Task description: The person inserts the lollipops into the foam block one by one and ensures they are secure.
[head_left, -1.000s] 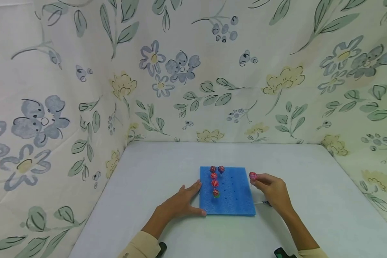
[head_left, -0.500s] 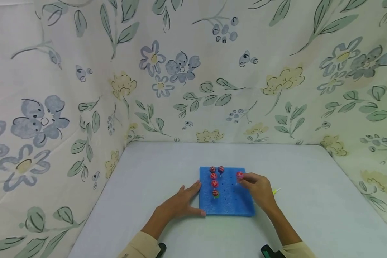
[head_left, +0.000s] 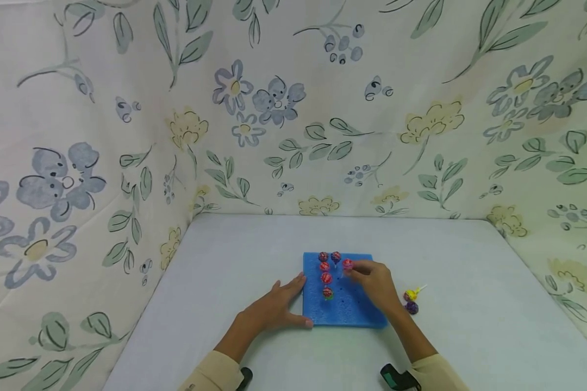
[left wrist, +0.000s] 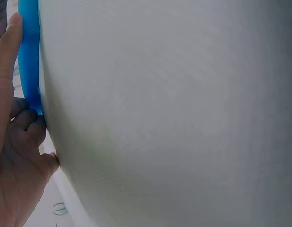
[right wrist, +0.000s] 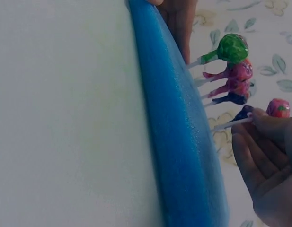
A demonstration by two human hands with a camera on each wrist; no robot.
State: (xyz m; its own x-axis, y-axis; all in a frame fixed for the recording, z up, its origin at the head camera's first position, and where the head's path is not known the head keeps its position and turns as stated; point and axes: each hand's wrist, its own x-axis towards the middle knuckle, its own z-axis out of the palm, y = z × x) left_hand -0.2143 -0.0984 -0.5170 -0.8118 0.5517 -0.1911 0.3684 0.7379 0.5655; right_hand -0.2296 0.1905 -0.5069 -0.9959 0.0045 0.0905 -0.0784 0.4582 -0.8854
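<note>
A blue foam board point(head_left: 323, 316) with small holes lies on the white table. Several wrapped lollipops stand in a column near its left side, including a red one point(head_left: 326, 278) and, at the front, a green-wrapped one point(right wrist: 232, 48). A dark lollipop point(head_left: 335, 256) stands beside the column's far end. Above the board, my right hand point(head_left: 378, 285) pinches a pink-red lollipop point(right wrist: 278, 108) by its white stick, the stick pointing toward the foam. My left hand point(head_left: 273, 308) rests at the board's left edge, fingers extended, thumb point(left wrist: 8, 49) at the near corner.
On the table right of the board lie a yellow lollipop point(head_left: 411, 295) and a dark purple one point(head_left: 412, 308), close to my right forearm. Floral cloth point(head_left: 293, 136) hangs behind the table point(head_left: 244, 244) and along its sides.
My right hand has carried the pink-red lollipop leftward from beyond the board's right edge to over the board near the dark lollipop. My left hand has stayed in place.
</note>
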